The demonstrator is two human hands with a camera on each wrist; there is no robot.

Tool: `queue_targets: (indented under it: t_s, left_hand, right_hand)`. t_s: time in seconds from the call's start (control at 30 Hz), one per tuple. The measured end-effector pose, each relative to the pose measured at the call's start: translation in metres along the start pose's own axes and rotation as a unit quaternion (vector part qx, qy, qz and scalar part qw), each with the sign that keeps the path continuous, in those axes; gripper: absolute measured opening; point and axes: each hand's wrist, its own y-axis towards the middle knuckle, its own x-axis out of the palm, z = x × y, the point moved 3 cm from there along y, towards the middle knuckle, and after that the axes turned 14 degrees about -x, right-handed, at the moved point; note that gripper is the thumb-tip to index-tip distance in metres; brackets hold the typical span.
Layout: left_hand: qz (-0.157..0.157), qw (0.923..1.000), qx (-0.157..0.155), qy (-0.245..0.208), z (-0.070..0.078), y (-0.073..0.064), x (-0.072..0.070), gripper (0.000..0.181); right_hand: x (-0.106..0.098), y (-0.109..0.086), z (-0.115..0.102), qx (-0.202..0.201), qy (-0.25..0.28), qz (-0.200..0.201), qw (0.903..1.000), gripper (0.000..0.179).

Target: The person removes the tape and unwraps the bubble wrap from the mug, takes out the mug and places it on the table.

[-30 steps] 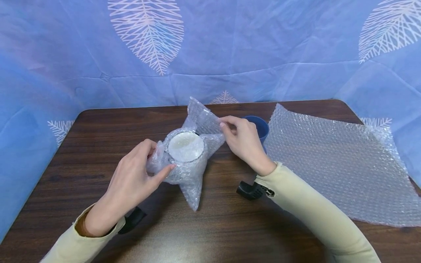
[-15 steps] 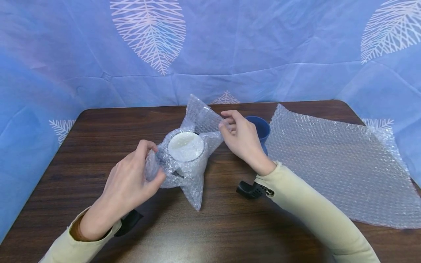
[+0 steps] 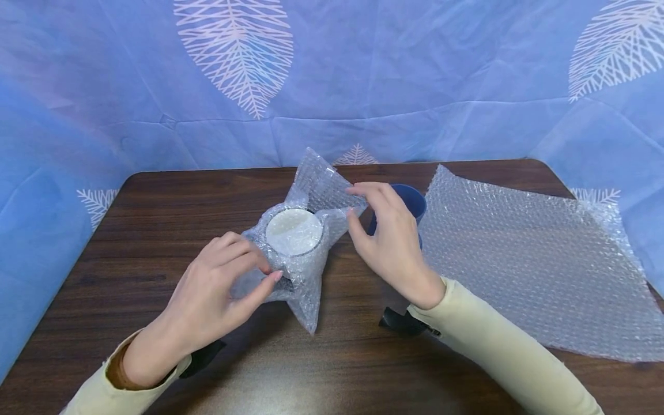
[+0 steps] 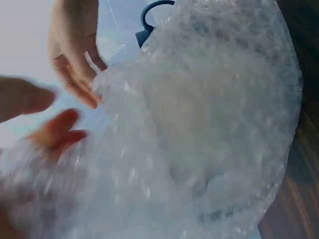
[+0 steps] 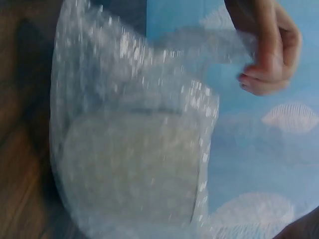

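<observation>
A sheet of bubble wrap is gathered around a cylindrical object with a round white face and a dark rim. Corners of the wrap stick out on several sides. My left hand pinches a wrap corner at the near left side; in the right wrist view its fingers hold a strip of the film. My right hand is at the right flap, thumb and index finger spread apart beside its edge. A blue mug stands behind the right hand, partly hidden; its handle shows in the left wrist view.
Another large bubble wrap sheet lies flat on the right of the dark wooden table. Blue cloth with white leaf prints hangs behind the far table edge.
My left hand let the near-left wrap loosen outward, then moved inward across it, thumb and finger coming closer together. My right hand's fingers have spread from their pinch on the right flap.
</observation>
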Motion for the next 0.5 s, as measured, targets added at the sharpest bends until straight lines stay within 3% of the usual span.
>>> queue_targets:
  t_s: [0.17, 0.3, 0.4, 0.5]
  left_hand:
    - [0.055, 0.9966, 0.06, 0.014, 0.014, 0.002, -0.001, 0.037]
    - [0.049, 0.9942, 0.086, 0.041, 0.021, 0.002, 0.002, 0.037]
    - [0.039, 0.994, 0.078, 0.067, 0.021, 0.002, 0.003, 0.031]
    - [0.022, 0.9938, 0.024, 0.107, 0.016, 0.002, 0.004, 0.012]
  right_hand:
    - [0.007, -0.006, -0.019, -0.044, 0.014, -0.042, 0.998, 0.024]
    - [0.018, -0.013, -0.032, -0.066, 0.004, -0.109, 0.9918, 0.033]
    - [0.025, -0.019, -0.039, -0.081, -0.01, -0.142, 0.9865, 0.042]
    - [0.03, -0.023, -0.044, -0.087, -0.023, -0.155, 0.9837, 0.049]
